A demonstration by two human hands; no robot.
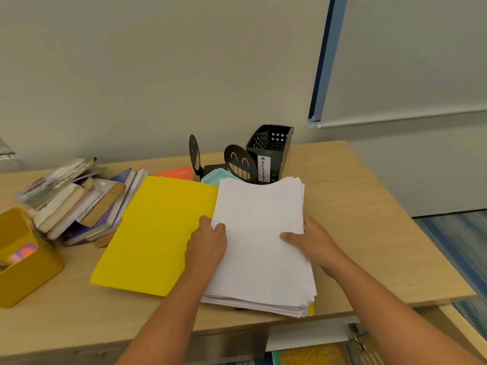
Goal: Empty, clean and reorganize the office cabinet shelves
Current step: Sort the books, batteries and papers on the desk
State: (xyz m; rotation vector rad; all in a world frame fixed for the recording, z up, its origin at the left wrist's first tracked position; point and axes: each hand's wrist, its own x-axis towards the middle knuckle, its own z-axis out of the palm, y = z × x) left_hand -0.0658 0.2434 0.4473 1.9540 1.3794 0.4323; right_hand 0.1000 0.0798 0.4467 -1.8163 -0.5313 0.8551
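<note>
A thick stack of white paper (259, 243) lies in an open yellow folder (155, 233) on top of the wooden cabinet (369, 212). My left hand (207, 243) grips the stack's left edge, thumb on top. At the right edge my right hand (313, 243) holds the stack, its thumb laid across the top sheet. The stack's far end curves upward. A strip of the folder's yellow shows under the stack's near right corner.
A toppled pile of books and magazines (79, 198) lies at the left. A yellow box (23, 270) stands at the left edge. Behind the paper are two black smiley bookends (241, 163), a black "MAGAZINE" basket (271, 150), an orange booklet (176, 173) and a light blue item (213, 177).
</note>
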